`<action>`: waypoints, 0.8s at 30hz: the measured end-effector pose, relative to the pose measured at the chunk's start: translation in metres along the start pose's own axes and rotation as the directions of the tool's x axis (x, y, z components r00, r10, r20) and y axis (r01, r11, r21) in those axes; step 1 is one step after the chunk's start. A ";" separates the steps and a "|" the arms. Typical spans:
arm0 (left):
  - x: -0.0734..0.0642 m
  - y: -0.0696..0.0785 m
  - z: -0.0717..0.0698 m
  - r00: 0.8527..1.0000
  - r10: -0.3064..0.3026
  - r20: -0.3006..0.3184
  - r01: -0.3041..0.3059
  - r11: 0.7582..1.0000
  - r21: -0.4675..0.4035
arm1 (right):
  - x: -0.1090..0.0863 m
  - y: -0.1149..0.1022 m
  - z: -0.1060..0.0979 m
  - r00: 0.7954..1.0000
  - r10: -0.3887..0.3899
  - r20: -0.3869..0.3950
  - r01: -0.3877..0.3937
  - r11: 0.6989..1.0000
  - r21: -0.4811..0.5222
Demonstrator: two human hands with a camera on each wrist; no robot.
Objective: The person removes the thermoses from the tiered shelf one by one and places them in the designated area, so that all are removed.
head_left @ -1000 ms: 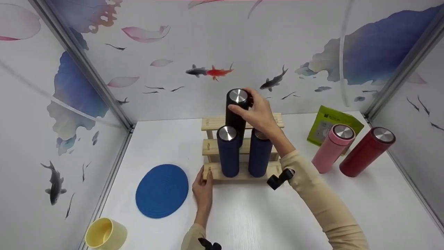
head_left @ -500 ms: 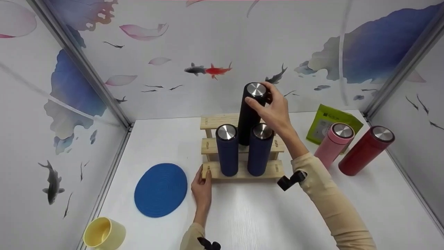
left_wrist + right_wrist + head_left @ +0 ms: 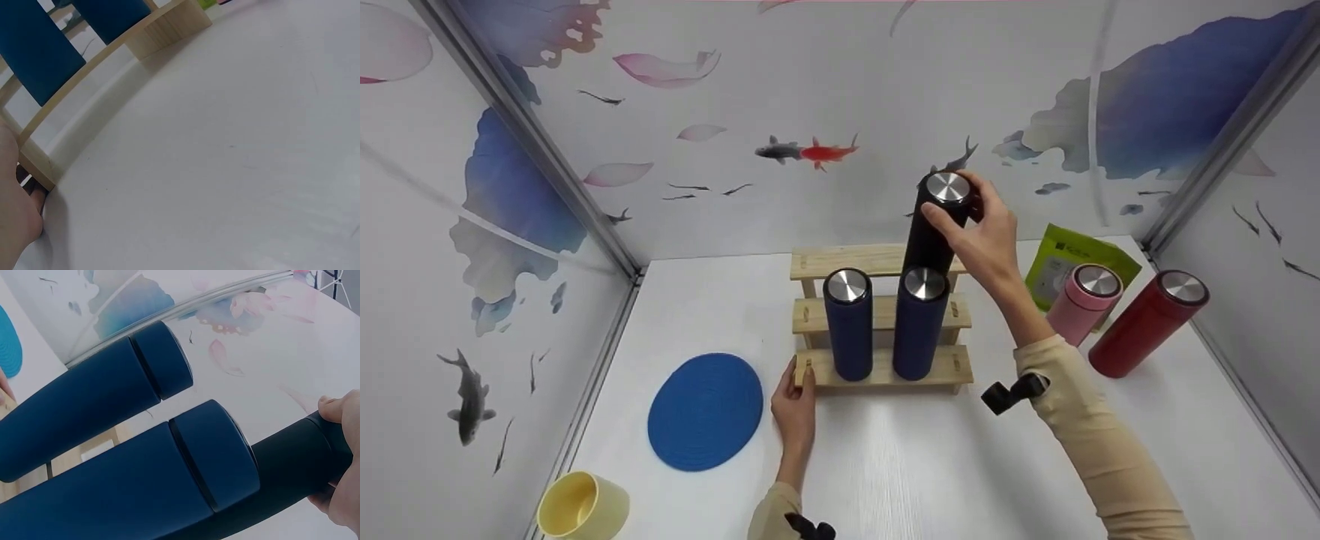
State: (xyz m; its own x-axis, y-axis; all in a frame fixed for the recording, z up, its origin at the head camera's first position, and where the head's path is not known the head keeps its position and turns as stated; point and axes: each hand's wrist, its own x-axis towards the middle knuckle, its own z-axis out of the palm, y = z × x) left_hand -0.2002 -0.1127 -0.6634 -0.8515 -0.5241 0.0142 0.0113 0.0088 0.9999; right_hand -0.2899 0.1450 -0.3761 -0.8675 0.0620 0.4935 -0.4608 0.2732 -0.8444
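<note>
My right hand (image 3: 988,241) grips a black thermos flask (image 3: 931,238) round its cap end, thumb in front and fingers behind. The flask stands over the back part of a wooden three-step rack (image 3: 958,366); its base is hidden behind a blue flask, so whether it touches the rack I cannot tell. Two dark blue thermos flasks, a left one (image 3: 850,337) and a right one (image 3: 919,337), stand upright on the lowest step. My left hand (image 3: 795,411) holds that step's left end, thumb on top. In the left wrist view, fingers (image 3: 38,198) show behind the rack's side.
To the right stand a pink flask (image 3: 1080,304) and a red flask (image 3: 1149,324), with a green pouch (image 3: 1046,259) behind. A round blue mat (image 3: 705,412) lies on the left, and a yellow cup (image 3: 583,506) stands at the front left. Printed panels enclose the white table.
My right hand has carried the black flask to the right, from between the two blue flasks to behind the right one. The left hand has kept its hold on the rack.
</note>
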 end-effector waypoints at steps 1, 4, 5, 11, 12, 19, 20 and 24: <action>0.000 0.000 0.000 1.000 0.002 0.001 -0.002 1.000 0.000 | 0.000 0.000 -0.002 1.000 -0.002 -0.001 0.002 1.000 0.003; 0.000 0.000 -0.001 1.000 0.005 -0.007 -0.005 1.000 -0.005 | 0.000 0.000 -0.008 1.000 -0.010 -0.006 0.010 1.000 -0.005; 0.000 0.001 -0.001 1.000 0.008 -0.011 -0.008 1.000 -0.005 | -0.001 0.000 -0.010 1.000 -0.012 -0.008 0.012 1.000 -0.010; -0.006 0.019 0.000 1.000 0.019 -0.014 -0.020 1.000 -0.018 | 0.000 0.001 -0.025 0.999 -0.005 -0.042 0.004 0.999 -0.040; -0.007 0.023 0.000 1.000 0.015 -0.007 -0.015 1.000 -0.020 | 0.000 0.001 -0.028 0.999 -0.002 -0.049 0.000 0.999 -0.041; -0.007 0.022 0.001 1.000 0.004 0.000 -0.004 1.000 -0.008 | -0.002 0.008 -0.045 0.997 0.027 -0.069 -0.032 0.997 -0.075; -0.006 0.018 0.001 1.000 0.005 -0.006 -0.005 1.000 -0.007 | -0.003 0.009 -0.047 0.997 0.030 -0.072 -0.036 0.996 -0.083; 0.000 0.004 0.002 1.000 0.005 -0.009 -0.005 1.000 -0.010 | -0.005 0.011 -0.055 0.994 0.052 -0.093 -0.063 0.991 -0.116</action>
State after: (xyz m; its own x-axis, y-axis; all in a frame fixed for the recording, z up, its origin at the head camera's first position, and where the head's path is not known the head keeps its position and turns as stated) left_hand -0.2009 -0.1108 -0.6590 -0.8469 -0.5314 0.0192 0.0206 0.0033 0.9998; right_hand -0.2802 0.2004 -0.3762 -0.8693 0.1647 0.4661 -0.3807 0.3784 -0.8437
